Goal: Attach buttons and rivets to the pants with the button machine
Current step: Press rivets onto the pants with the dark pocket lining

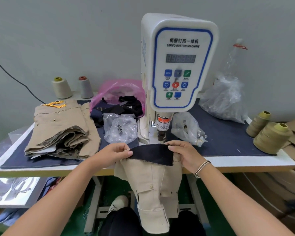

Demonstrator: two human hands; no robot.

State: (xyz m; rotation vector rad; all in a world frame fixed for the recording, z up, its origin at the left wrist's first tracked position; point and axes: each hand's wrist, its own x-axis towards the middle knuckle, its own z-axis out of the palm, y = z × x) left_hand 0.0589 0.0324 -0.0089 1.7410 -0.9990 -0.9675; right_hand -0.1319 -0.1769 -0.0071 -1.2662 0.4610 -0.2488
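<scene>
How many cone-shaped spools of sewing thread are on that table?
4. A cream thread cone and a grey thread cone stand back left by the wall; two olive-yellow thread cones sit at the right edge. Bags might hide more.

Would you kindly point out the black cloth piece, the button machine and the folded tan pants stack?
black cloth piece (pixel 152 154), head view, middle of the cloth.
button machine (pixel 180 65), head view, control panel.
folded tan pants stack (pixel 61 130), head view, top layer.

We see the surface (pixel 245 161) under a navy cloth (pixel 225 133), folded khaki pants (pixel 61 132) left of the hands (pixel 114 150), thread cones (pixel 271 138) right.
</scene>
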